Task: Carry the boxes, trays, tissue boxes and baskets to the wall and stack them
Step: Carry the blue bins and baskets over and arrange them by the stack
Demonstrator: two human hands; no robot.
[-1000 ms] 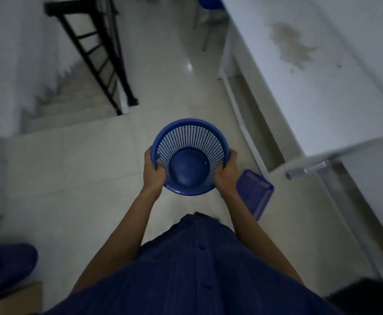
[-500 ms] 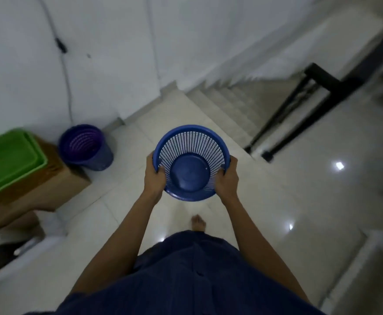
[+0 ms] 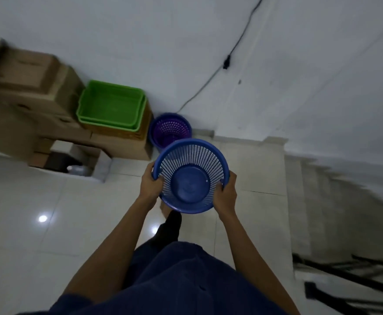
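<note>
White wall [image 3: 140,30] fills the top of our view, pale tiled floor [image 3: 26,235] below it, stairs [image 3: 333,201] dropping away on the right. Cardboard boxes [image 3: 26,87] are stacked against the wall at left, blurred. Two nested green trays [image 3: 111,105] sit on top of that stack at its right end. We hold the blue basket [image 3: 190,176] upright in front of us, above the floor, mouth up and empty. The purple basket [image 3: 170,130] stands on the floor by the wall, just beside the boxes and just beyond the blue one. Left hand [image 3: 150,186] and right hand [image 3: 225,196] each grip the blue basket's rim on opposite sides, fingers curled over it. A black cable [image 3: 225,62] runs down the wall.
</note>
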